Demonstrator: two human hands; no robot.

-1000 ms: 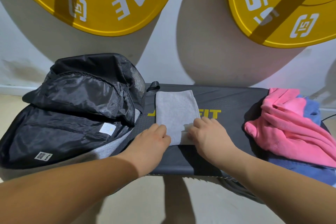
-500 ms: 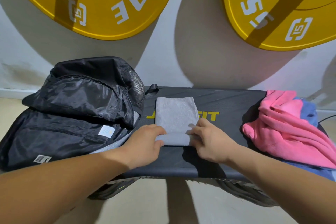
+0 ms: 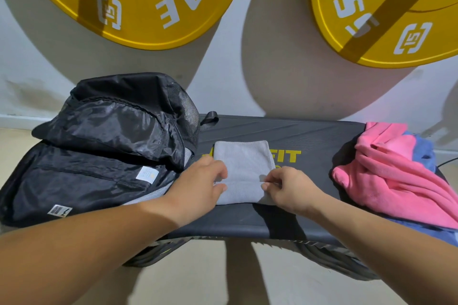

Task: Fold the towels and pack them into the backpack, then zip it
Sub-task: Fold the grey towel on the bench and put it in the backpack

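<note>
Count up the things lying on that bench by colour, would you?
grey towel: 1
pink towel: 1
blue towel: 1
black backpack: 1
Total: 4. The grey strip at the backpack's mouth is too hidden to identify, so it is not counted.

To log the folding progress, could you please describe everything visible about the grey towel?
The grey towel is a soft-looking rectangle with a stitched far hem, lying on the black bench over its yellow lettering. Its near part looks folded over. The left hand holds its left edge; the right hand pinches its right edge.
</note>
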